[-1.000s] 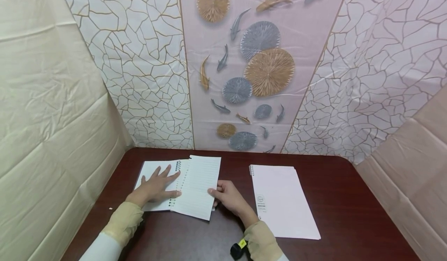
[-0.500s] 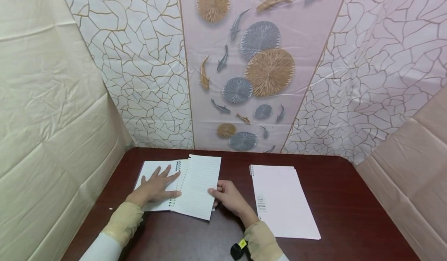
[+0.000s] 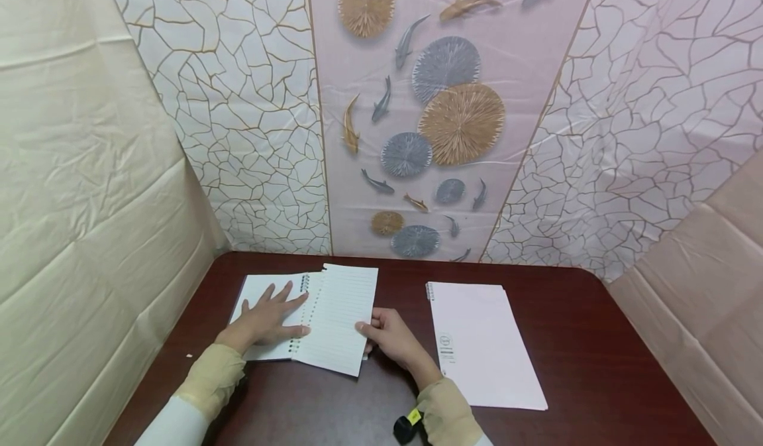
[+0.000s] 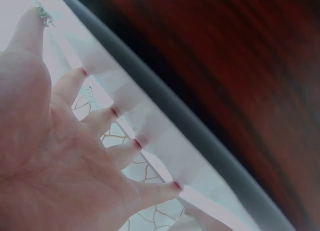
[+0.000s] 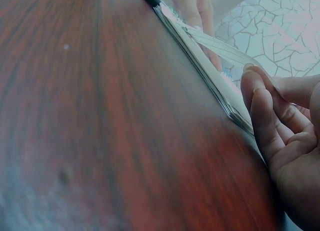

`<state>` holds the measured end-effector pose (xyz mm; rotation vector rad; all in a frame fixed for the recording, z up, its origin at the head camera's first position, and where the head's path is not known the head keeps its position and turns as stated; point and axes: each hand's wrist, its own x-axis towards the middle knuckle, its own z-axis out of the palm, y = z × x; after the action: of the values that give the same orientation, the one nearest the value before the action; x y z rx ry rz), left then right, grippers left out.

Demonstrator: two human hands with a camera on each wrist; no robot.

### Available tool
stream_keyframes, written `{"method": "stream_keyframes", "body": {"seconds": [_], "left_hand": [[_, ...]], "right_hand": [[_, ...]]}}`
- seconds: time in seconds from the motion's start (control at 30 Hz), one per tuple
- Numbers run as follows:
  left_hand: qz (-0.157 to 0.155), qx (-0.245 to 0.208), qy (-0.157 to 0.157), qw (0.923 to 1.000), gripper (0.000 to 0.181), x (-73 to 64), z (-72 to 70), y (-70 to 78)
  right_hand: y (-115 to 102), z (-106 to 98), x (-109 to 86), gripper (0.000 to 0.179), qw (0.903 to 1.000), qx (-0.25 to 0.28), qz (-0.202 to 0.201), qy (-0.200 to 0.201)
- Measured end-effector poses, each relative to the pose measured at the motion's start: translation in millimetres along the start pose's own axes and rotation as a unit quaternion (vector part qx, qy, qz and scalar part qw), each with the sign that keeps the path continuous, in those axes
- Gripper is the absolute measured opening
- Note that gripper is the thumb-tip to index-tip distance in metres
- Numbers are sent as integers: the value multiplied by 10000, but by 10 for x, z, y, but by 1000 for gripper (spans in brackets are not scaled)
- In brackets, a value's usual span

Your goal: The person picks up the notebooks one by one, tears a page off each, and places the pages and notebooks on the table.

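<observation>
An open spiral notebook [image 3: 280, 350] with white pages lies at the left of the table. My left hand [image 3: 265, 319] rests spread over its left page, thumb and index finger reaching the spiral binding; in the left wrist view the fingertips [image 4: 112, 110] press on the paper. On the right side a lined sheet [image 3: 342, 307] stands slightly askew and is raised off the pages below. My right hand [image 3: 390, 336] pinches that sheet's outer edge between thumb and fingers, as the right wrist view also shows, with the sheet [image 5: 225, 51] bowing up from the stack.
A second spiral pad [image 3: 485, 346] with a white cover lies right of my right hand. Near the right sleeve sits a small black object with a yellow tag [image 3: 407, 426]. A white scrap [image 3: 189, 356] lies at the left. Patterned cloth [image 3: 411, 114] hangs behind the table.
</observation>
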<state>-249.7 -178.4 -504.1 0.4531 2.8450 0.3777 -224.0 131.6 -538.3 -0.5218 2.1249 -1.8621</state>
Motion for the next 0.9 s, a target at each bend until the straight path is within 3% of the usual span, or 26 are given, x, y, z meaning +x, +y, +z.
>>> {"method": "stream_keyframes", "body": {"seconds": [0.9], "left_hand": [[-4, -48, -101, 9999, 101, 11, -28, 3]], "right_hand": [[-4, 3, -4, 26, 9999, 125, -67, -27]]}}
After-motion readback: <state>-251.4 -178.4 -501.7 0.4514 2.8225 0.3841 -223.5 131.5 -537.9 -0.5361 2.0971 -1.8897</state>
